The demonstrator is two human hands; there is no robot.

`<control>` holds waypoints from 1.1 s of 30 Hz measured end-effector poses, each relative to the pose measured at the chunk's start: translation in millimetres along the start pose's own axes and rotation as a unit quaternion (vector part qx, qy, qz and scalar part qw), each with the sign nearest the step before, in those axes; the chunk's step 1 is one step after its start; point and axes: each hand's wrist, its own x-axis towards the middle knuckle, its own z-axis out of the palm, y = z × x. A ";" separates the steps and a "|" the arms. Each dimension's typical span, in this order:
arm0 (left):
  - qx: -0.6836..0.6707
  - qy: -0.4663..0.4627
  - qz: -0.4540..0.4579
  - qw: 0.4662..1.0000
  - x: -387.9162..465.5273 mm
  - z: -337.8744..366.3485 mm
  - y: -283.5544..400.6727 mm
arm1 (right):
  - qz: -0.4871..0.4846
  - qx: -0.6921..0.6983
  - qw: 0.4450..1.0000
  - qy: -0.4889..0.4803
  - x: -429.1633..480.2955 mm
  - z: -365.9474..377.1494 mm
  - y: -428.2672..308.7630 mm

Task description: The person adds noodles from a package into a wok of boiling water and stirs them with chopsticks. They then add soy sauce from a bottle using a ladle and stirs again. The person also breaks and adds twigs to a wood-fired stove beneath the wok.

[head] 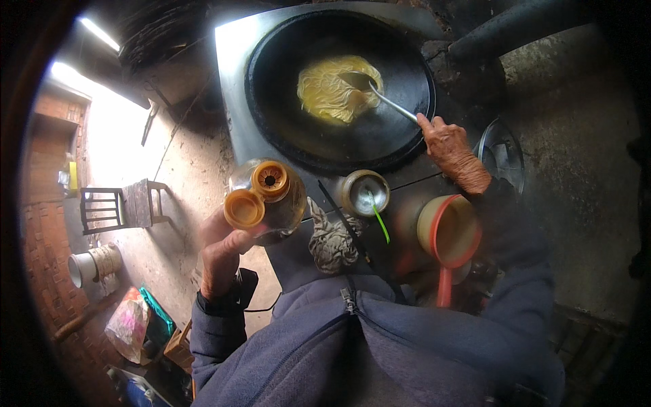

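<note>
Noodles point(333, 94) in yellowish liquid sit in the middle of a large black wok point(325, 145) set into the stove. My right hand point(450, 145) grips the metal handle of a spatula point(394, 106), whose blade rests on the noodles. Left of the wok's near rim, my left hand point(224, 254) holds a clear plastic bottle point(282, 221) upright. Its orange flip cap point(244, 208) hangs open, showing the slotted spout. How much the bottle contains cannot be made out.
On the stove's near edge stand a jar point(347, 196) with a green-handled spoon point(377, 216), a crumpled cloth point(330, 246) and a dark thin stick point(343, 219). A red-rimmed dipper point(452, 231) is by my right forearm. A round lid point(501, 152) leans at right; a wooden chair point(104, 211) stands left.
</note>
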 end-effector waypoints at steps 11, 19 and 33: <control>0.017 -0.010 -0.012 1.000 -1.1 -0.1 1.6 | -0.023 0.079 0.997 0.002 -10.3 7.5 8.3; 0.001 0.003 0.047 0.999 3.5 7.5 -0.3 | 0.024 0.268 0.963 0.031 21.5 35.3 -6.2; 0.024 -0.007 0.004 1.000 1.2 1.3 -0.5 | 0.084 0.298 0.951 -0.024 13.2 15.4 -5.8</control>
